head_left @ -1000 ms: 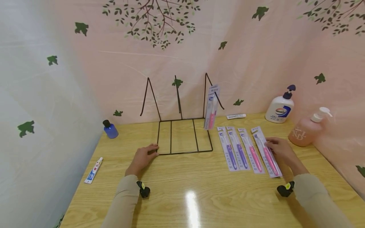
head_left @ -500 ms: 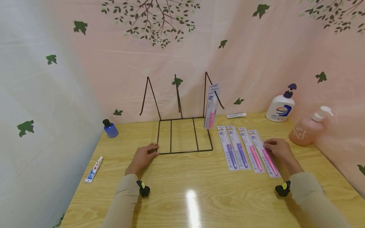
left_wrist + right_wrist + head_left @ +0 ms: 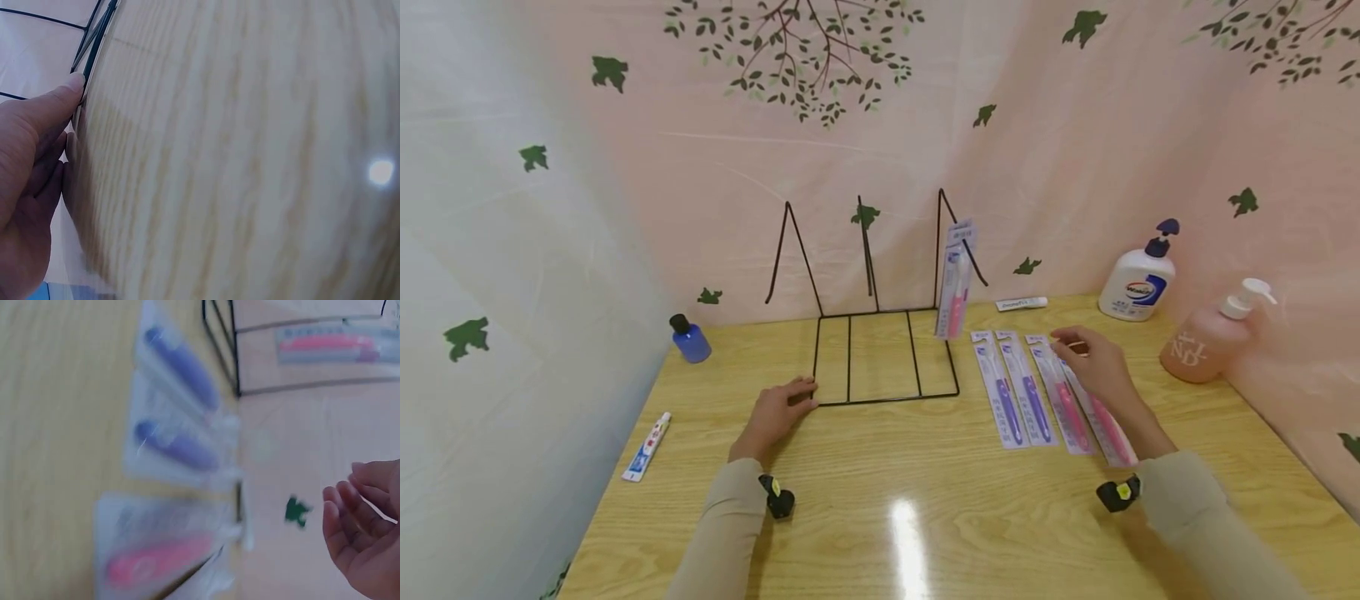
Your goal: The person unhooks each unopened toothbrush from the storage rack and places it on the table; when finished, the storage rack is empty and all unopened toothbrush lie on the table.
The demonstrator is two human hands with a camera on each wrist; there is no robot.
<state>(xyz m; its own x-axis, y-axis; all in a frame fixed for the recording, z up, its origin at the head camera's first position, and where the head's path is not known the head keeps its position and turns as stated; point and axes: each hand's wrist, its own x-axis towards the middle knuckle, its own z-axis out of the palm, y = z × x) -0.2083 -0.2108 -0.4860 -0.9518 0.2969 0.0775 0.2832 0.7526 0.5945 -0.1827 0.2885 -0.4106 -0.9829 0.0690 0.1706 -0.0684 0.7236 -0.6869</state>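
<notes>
The left hand [image 3: 17,165], entering from the left edge, is holding the black wire rack [image 3: 99,42] with its thumb touching the wire, while a bright reflection [image 3: 380,172] is gleaming on the wood-grained tabletop [image 3: 219,156].

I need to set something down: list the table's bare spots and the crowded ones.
Bare: the table between the sleeves, in front of the wire rack; between the blue bottle and the rack. Crowded: right of the rack, four packaged toothbrushes by the right hand.
</notes>
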